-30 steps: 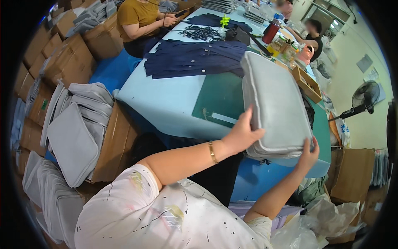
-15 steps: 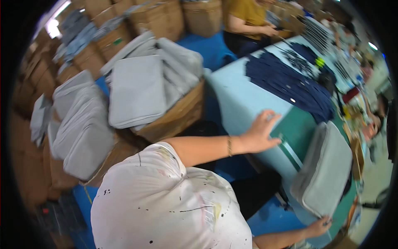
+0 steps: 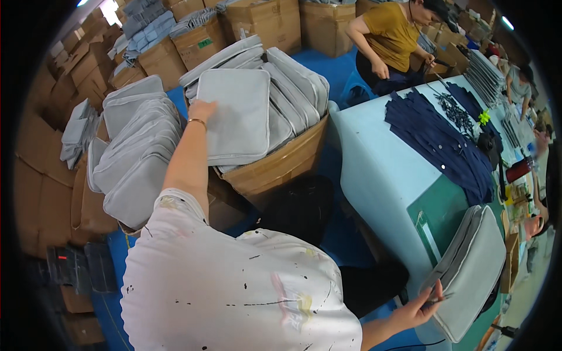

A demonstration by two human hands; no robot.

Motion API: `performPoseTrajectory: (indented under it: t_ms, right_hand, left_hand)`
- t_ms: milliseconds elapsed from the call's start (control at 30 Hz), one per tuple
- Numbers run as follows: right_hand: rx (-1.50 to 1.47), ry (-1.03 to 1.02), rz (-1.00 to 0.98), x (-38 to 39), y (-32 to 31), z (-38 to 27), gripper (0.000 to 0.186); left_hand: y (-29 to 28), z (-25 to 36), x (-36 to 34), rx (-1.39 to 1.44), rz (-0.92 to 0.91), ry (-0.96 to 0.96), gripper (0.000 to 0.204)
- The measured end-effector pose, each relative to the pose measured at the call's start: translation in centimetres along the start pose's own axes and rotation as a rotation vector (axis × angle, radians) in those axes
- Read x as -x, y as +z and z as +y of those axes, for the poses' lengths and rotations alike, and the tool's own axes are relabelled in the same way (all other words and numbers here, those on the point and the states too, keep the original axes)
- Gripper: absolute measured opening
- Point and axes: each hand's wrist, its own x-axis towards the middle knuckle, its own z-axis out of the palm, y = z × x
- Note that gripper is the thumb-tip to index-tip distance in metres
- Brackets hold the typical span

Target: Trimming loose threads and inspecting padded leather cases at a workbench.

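My left hand (image 3: pixel 202 109) grips the left edge of a flat grey zip sleeve (image 3: pixel 237 120) lying on top of other sleeves in an open cardboard box (image 3: pixel 275 172), with my fingertips partly hidden. My right hand (image 3: pixel 426 305) is closed on a small dark metal tool (image 3: pixel 445 297), apparently thread snips, beside a stack of grey sleeves (image 3: pixel 472 268) at the table's near corner. Under that stack lies a green cutting mat (image 3: pixel 433 202) with a ruler (image 3: pixel 426 231).
More grey sleeves (image 3: pixel 137 158) and cardboard boxes (image 3: pixel 263 26) surround me on the left. The light-blue table (image 3: pixel 372 164) holds navy fabric pieces (image 3: pixel 433 140). A co-worker in a mustard top (image 3: pixel 392 35) works beside it; others are farther along the right.
My view has turned left. My left hand has left the sleeves on the table and reached onto the sleeve in the box. My right hand has stayed beside the table's stack.
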Motion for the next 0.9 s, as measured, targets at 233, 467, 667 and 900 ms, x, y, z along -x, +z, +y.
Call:
performPoseTrajectory:
  t_ms: [233,467,667,900]
  right_hand:
    - [-0.169,0.38,-0.184,1.8,1.9,0.4,0.022]
    - [-0.348,0.446,-0.475,2.4,5.3,-0.7,0.024]
    - [-0.484,0.476,-0.551,3.6,7.1,-0.8,0.023]
    - [-1.025,0.745,-0.47,2.9,7.4,-1.5,0.025]
  left_hand:
    - [-0.5,-8.0,-4.5,0.125,-0.322,0.085,0.073]
    - [-11.0,-7.1,-1.3,1.095,-0.58,0.188,0.042]
    - [-13.5,2.8,9.2,1.424,-1.037,0.316,0.044]
    - [10.6,16.2,8.0,1.142,-1.075,0.792,0.043]
